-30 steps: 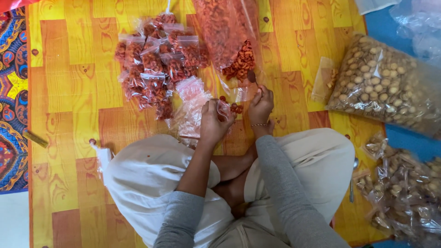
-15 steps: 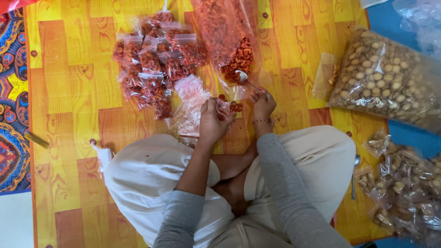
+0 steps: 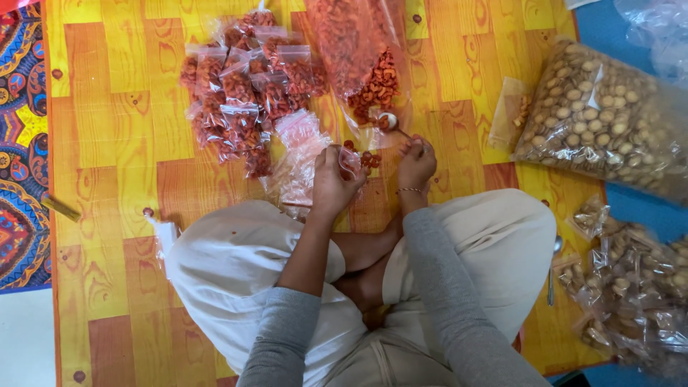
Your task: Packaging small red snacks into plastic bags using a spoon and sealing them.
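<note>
Orange mat (image 3: 459, 64); small clear pouch (image 3: 351, 161) holds red snacks.

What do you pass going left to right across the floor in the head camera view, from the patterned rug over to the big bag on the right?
Patterned rug → pile of small sealed bags of reddish snack → left hand → right hand → large clear bag of round pale biscuits.

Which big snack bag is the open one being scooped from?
The big bag of reddish snacks straight ahead; the spoon in the right hand reaches its mouth. The round-biscuit bag lies untouched at right.
</note>
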